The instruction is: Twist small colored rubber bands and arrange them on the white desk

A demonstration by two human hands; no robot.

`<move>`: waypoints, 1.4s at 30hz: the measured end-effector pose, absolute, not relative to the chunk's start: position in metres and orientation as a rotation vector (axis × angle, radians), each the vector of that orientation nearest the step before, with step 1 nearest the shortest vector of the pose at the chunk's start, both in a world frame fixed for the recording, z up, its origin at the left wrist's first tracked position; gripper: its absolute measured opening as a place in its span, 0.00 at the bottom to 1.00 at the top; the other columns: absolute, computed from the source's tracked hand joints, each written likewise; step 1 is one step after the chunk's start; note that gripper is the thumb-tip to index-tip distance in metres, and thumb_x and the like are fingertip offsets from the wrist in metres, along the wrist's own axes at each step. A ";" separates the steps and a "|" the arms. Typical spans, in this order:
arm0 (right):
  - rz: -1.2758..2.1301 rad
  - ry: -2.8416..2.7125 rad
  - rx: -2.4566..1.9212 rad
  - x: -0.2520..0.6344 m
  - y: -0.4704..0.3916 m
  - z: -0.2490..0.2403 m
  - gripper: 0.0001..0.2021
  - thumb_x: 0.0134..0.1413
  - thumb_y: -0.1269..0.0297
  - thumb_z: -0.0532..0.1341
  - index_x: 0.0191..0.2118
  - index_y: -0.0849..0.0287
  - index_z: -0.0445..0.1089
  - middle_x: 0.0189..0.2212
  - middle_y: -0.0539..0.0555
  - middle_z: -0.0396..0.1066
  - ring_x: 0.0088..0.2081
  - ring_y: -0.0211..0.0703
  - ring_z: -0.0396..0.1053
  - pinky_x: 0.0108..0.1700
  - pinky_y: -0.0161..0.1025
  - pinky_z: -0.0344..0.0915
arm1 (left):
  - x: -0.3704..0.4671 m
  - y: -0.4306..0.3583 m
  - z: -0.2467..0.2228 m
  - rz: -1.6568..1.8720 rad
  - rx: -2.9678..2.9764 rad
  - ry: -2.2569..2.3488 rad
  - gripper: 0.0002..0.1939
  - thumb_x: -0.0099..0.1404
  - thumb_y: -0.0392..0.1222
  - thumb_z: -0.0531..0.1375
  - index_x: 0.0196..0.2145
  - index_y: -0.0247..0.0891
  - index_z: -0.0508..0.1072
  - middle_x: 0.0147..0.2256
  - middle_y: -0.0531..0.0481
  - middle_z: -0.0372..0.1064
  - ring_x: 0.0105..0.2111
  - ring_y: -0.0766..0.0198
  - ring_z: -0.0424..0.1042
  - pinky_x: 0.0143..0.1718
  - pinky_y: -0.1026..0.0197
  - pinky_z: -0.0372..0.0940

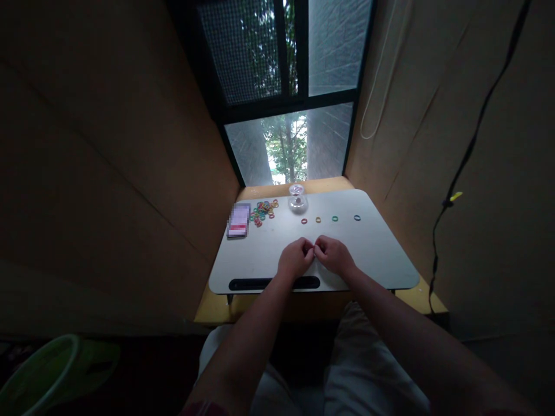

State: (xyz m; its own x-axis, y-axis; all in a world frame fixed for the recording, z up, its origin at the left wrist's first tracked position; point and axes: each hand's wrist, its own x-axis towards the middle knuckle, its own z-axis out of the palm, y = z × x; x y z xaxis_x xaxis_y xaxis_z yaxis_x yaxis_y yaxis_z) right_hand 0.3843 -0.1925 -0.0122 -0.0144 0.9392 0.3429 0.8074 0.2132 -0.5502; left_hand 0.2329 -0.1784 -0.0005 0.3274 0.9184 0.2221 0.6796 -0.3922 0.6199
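My left hand (297, 257) and my right hand (333, 253) meet fingertip to fingertip over the white tabletop (269, 254). Both have their fingers curled and pinched; whatever is between them is too small to make out. Beyond my hands lie four small rings in a row: a red one (304, 221), a yellow one (318, 220), a green one (335, 219) and a dark blue one (357, 218). A loose pile of colourful rings (263, 211) sits at the back left. Behind the row stands a clear plastic container (298, 202).
A phone (239, 220) lies at the table's left edge. Along the front edge runs a black slot (251, 283). Walls flank the table, with a window behind it. A black cord (466, 153) hangs on the right; a green basin (56, 375) is at lower left.
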 end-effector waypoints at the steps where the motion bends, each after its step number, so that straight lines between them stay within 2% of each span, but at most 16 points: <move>1: 0.264 -1.841 -1.621 0.384 -0.192 -0.012 0.07 0.52 0.62 0.55 0.28 0.57 0.67 0.23 0.50 0.68 0.25 0.37 0.62 0.29 0.34 0.52 | 0.233 -0.178 -0.001 0.772 2.178 1.410 0.07 0.62 0.44 0.56 0.35 0.40 0.71 0.32 0.51 0.72 0.31 0.65 0.68 0.33 0.63 0.60; 42: 0.251 -1.852 -1.631 0.383 -0.194 -0.010 0.07 0.53 0.63 0.55 0.28 0.57 0.66 0.23 0.49 0.68 0.25 0.37 0.62 0.29 0.33 0.50 | 0.232 -0.181 -0.001 0.793 2.163 1.436 0.07 0.62 0.44 0.56 0.35 0.39 0.71 0.31 0.51 0.72 0.30 0.65 0.68 0.31 0.64 0.59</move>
